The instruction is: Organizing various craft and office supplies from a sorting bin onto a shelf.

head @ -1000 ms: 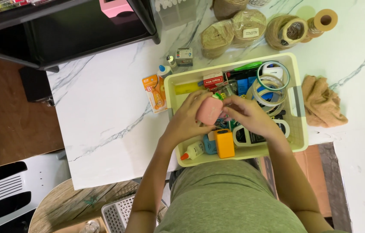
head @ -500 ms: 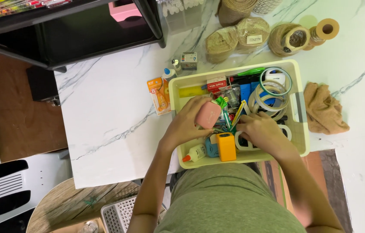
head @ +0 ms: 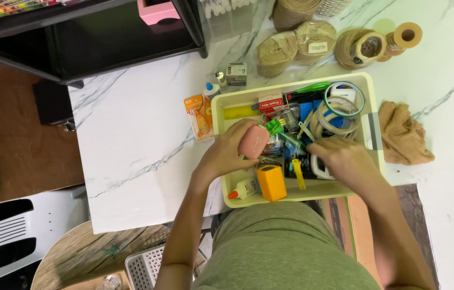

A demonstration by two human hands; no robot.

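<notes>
Two hands work inside a cream plastic bin [head: 375, 140] on the marble worktop [head: 135, 156]. Left hand [head: 227, 153] grips a pink rounded case [head: 253, 141] above the clutter. Right hand [head: 342, 158] curls over a white tape dispenser [head: 321, 167]; its grip cannot be made out.

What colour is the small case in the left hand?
Pink; the small case shows best in the head view, held by the left hand.

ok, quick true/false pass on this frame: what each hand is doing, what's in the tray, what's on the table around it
1. The left hand holds a pink case. True.
2. The right hand rests on the table outside the tray. False: it is inside the tray, among the items.
3. An orange box sits near the tray's front edge. True.
4. The brown cloth lies inside the tray. False: it lies on the table beside it.
5. A glue bottle lies in the tray's corner. True.
</notes>
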